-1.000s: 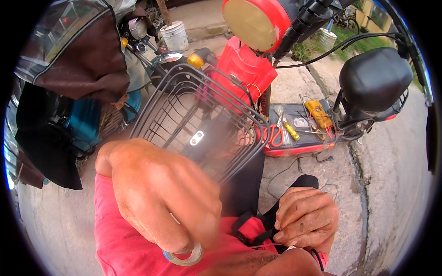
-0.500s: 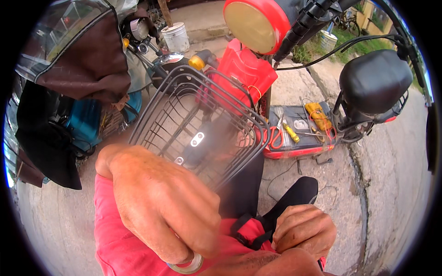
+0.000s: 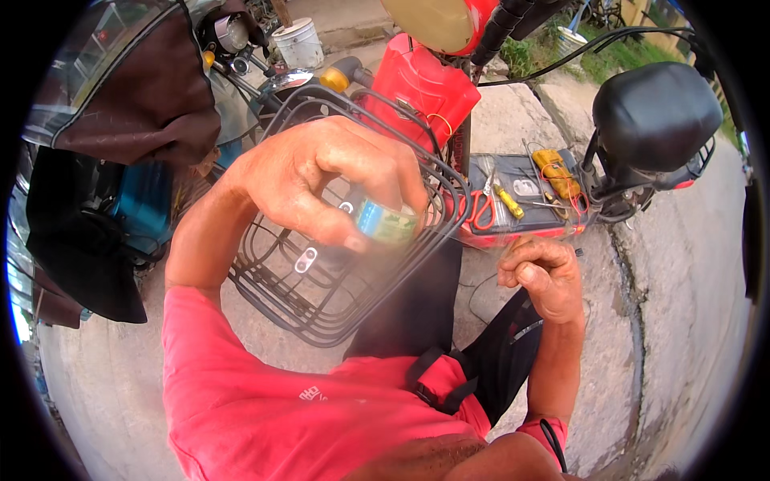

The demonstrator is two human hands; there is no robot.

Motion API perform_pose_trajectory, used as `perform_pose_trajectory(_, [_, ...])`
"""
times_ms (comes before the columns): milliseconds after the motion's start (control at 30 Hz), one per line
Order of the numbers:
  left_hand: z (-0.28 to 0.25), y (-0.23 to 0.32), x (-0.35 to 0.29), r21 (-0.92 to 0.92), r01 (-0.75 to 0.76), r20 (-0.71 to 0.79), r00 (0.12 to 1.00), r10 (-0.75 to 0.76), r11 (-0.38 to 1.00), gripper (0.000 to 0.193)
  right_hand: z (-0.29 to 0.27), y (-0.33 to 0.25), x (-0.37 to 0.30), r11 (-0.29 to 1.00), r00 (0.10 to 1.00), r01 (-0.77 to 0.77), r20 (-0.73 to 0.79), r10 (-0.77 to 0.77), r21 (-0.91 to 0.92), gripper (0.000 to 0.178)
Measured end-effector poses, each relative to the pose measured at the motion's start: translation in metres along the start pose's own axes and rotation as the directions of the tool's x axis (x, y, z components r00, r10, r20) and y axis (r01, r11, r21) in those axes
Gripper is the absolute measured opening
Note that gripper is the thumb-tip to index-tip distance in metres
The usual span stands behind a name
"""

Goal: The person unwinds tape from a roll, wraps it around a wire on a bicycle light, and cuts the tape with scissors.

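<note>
My left hand [image 3: 337, 180] is raised over a black wire basket [image 3: 321, 333], its fingers and thumb closed round a roll of tape [image 3: 387, 223]. The roll has a blue-and-green look at its side and is partly blurred. To the right, in front of the toolbox seat, my right hand [image 3: 545, 279] is held up with its fingers curled in a pinch. Whatever it may hold is too small to make out. Two small silver plates with holes, one of them a metal plate [image 3: 305, 260], show on the basket.
A red-fronted two-wheeler [image 3: 417, 96] stands ahead, with a black padded seat [image 3: 658, 120] at right. On its footboard lie scissors [image 3: 481, 210], a yellow screwdriver [image 3: 509, 202] and a yellow multimeter [image 3: 556, 172]. Another vehicle with a brown cover [image 3: 144, 112] stands left; a white bucket [image 3: 298, 44] is behind.
My left hand has risen from near my lap to over the basket with the tape roll. My right hand has lifted away from my lap, up and forward.
</note>
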State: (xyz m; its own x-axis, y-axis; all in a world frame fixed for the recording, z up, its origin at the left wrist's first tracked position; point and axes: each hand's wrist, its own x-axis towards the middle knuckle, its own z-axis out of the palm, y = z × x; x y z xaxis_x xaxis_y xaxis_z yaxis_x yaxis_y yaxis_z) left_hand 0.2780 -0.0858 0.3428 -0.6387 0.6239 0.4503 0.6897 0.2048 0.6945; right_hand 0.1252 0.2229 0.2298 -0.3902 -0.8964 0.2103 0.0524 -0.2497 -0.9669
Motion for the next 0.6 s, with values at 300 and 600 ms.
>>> perform_pose_trajectory(300, [0.007,-0.012,0.001,-0.025,0.169,-0.032,0.985,-0.170,0.985,0.024,-0.062,0.083,0.019,0.961,0.979,-0.150,-0.103,0.178,0.231,0.035])
perform_pose_trajectory(600, [0.009,-0.022,-0.003,-0.007,0.263,-0.051,0.964,-0.263,0.965,0.025,-0.128,0.183,0.052,0.889,0.747,-0.456,-0.526,0.406,0.038,0.040])
